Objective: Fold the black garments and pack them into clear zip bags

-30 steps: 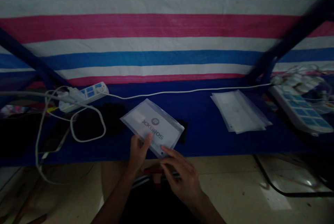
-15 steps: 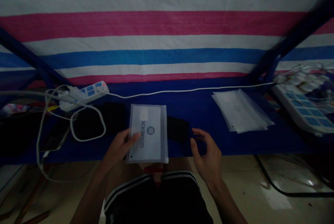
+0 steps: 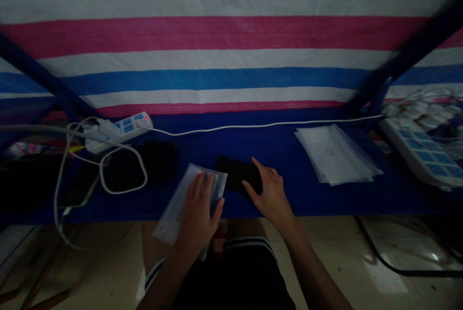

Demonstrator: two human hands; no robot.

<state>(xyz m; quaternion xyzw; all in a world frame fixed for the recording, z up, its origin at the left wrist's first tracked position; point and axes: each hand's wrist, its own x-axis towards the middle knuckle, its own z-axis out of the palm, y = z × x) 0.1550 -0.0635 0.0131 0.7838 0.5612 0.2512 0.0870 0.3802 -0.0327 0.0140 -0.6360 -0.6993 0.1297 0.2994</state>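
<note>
My left hand (image 3: 197,213) lies over a translucent zip pouch (image 3: 168,213) at the table's front edge, its fingers across the top face and its thumb by the right edge. The pouch is tilted and partly overhangs the edge; my hand covers most of its print. Just to the right, my right hand (image 3: 269,192) has its thumb and fingers around the right end of a dark, folded-looking item (image 3: 233,172) lying on the blue table (image 3: 260,139). That item is too dark to name. Several similar pouches (image 3: 334,153) lie in a loose stack farther right.
A white power strip (image 3: 121,131) with plugs and looped cables stands at the left, near a phone (image 3: 77,189) and dark items (image 3: 159,160). One white cable (image 3: 231,127) runs along the back. Another power strip (image 3: 423,151) with heaped adapters sits at the right. Blue posts rise on both sides.
The pouch has been lowered and turned aslant, with my left hand now over its top. My right hand has moved left onto the dark item.
</note>
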